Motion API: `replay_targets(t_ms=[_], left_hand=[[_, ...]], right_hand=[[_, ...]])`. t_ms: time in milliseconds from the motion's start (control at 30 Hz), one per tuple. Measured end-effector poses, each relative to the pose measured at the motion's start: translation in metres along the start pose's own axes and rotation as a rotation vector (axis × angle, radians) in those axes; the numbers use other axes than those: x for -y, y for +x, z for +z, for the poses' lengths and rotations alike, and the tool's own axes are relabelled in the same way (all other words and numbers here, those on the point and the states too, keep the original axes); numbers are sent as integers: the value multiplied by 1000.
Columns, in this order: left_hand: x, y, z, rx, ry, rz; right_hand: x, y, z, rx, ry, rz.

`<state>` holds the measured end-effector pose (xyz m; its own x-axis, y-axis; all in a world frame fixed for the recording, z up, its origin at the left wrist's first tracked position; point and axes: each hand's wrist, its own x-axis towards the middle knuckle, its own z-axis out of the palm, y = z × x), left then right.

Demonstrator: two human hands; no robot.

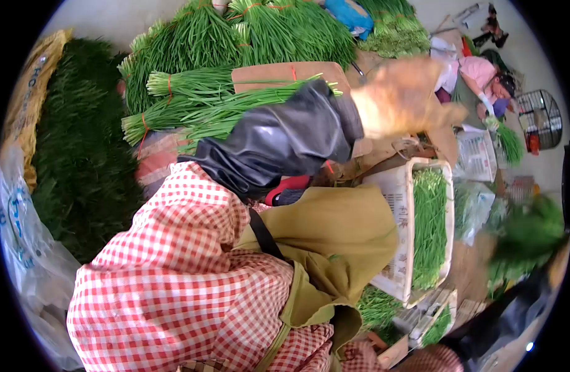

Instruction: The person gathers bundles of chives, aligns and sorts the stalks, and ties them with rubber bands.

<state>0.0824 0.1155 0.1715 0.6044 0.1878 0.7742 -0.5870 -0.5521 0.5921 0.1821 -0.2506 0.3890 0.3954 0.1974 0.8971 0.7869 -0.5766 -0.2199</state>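
At the upper right, my left hand, below a black sleeve cover, is smeared by motion. Its fingers do not show clearly, and it hovers near a brown board. By the right edge, my right hand is partly cut off and blurred. It grips a dark green bunch of garlic chives, also blurred. Across my lap lies an olive apron. Past my knees, a white plastic crate holds loose garlic chives.
Tied chive bundles are piled along the wall. Dark greens lie beside a yellow sack at left. Another person in pink bends at upper right, close to a black wire basket. A smaller crate stands below.
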Motion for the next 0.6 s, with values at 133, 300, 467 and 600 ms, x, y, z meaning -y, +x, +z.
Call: replay_targets(t_ms=[133, 300, 467, 600], left_hand=[[-27, 21, -50, -33, 178, 233], [-13, 5, -78, 19, 1149, 92], [79, -56, -79, 227, 1304, -156], [168, -107, -52, 585, 1274, -518]], right_hand=[[93, 1, 166, 183, 977, 152], [143, -48, 335, 375, 1811, 393], [114, -184, 485, 467, 2174, 1103], [67, -302, 571, 417, 2006, 1349]])
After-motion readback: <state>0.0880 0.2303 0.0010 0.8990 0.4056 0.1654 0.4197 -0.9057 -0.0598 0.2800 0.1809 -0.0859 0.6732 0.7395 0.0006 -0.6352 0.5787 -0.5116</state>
